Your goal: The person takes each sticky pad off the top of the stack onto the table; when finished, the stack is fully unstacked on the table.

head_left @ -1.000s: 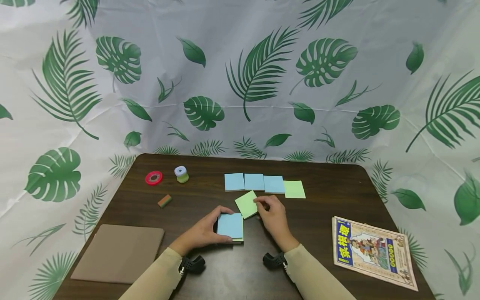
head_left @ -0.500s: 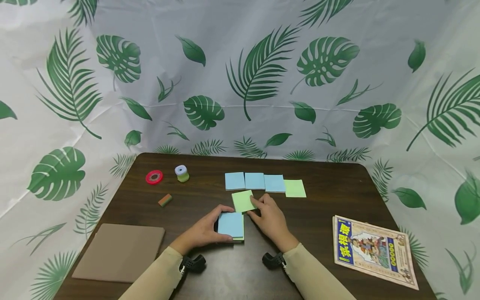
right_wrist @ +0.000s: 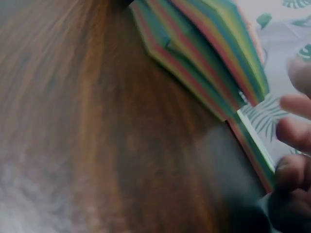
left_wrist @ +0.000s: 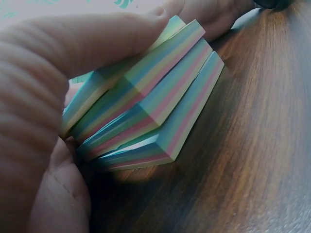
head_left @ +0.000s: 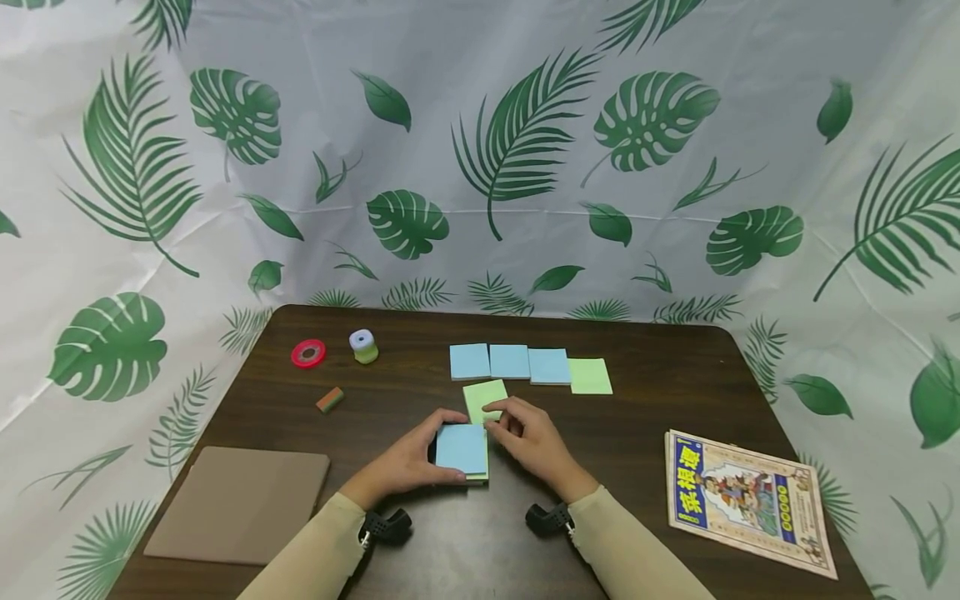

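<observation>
From the head view, my left grip (head_left: pixel 411 457) is clasped round a pad stack (head_left: pixel 461 450) with a blue top, thumb along its near side and fingers at its far side. The stack sits near the middle of the surface (head_left: pixel 637 467). Just beyond it lies a loose green pad (head_left: pixel 482 395), turned slightly askew. My right grip (head_left: pixel 534 435) hangs over that pad's right part with fingers loosely bent; I make out no pinch, so I take it as released. Farther back runs a row of pads (head_left: pixel 509 362), three blue and then one green at the right end. I judge the step in hand to be placing and straightening the loose green pad between stack and row.

From my left wrist, several striped-edged pads sit stacked unevenly, their corners stepping out of line, with my thumb across the upper ones. The next move, I think, calls for this hold to brace them without squeezing, since uneven layers could slip.

From my right wrist, the loose pad lies flat, one end at or almost at the stack's corner. My fingertips are by its other end; whether they touch it I cannot tell. Shifting it would, I judge, call for a light pinch on opposite edges, turning it until it lies parallel with the row.
</observation>
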`<state>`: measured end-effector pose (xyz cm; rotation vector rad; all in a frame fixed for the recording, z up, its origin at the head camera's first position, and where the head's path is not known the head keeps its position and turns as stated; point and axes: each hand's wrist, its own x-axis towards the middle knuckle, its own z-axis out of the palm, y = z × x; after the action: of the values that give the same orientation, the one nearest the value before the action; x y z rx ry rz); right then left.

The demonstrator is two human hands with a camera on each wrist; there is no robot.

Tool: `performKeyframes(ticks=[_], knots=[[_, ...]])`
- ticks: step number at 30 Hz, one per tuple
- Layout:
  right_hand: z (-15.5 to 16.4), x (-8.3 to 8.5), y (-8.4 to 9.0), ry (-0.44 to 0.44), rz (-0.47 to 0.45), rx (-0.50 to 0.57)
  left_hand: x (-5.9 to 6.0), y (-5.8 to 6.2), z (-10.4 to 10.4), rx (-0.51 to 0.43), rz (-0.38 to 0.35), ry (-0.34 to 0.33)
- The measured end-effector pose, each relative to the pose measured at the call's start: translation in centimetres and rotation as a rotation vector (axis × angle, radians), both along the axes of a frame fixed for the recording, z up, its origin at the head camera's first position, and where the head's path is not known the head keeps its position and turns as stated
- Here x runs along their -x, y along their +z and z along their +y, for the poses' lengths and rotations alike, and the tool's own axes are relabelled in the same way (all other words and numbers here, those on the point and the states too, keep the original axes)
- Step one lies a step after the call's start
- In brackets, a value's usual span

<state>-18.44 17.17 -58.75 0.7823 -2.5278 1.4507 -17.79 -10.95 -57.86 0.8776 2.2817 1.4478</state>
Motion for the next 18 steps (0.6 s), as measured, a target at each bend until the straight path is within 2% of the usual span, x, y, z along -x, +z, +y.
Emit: performKeyframes(ticks=[3,7,12,18], knots=[[0.05,-0.21,0.16,0.080,-0.036,-0.050,0.00,0.00,-0.03,0.000,-0.004,-0.004],[0.13,-0.59,0.28,0.151,-0.028,-0.171,-0.08,-0.03,-0.04,-0.021,-0.008,-0.006],[0.02,-0.81,0.38,0.161,-0.003,-0.263,-0.11,0.03,-0.08,-0.029,-0.011,-0.004],[0.05,-0.98,0.17,0.160,-0.046,-0.249,-0.08,-0.10,0.05,-0.036,-0.006,-0.019]])
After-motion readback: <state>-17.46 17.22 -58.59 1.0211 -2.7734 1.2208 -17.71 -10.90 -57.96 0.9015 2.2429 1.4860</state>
